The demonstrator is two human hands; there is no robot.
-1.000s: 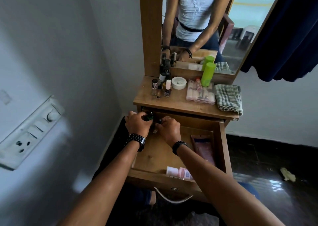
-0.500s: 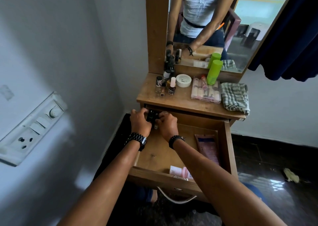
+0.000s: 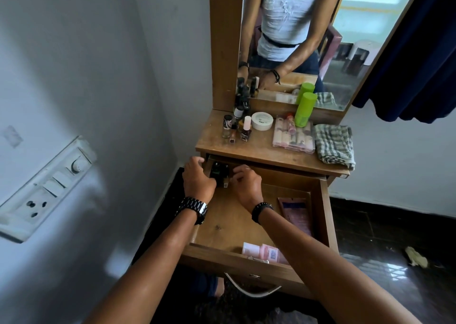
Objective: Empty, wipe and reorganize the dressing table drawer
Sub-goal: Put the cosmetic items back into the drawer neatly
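the small dark bottles (image 3: 219, 173) could slip or tip over if the hands lift too many at once, because they are loose and crowded. they stand at the back left corner of the open drawer (image 3: 232, 222), between the two hands. left hand (image 3: 197, 179) and right hand (image 3: 246, 182) curl around them from both sides.
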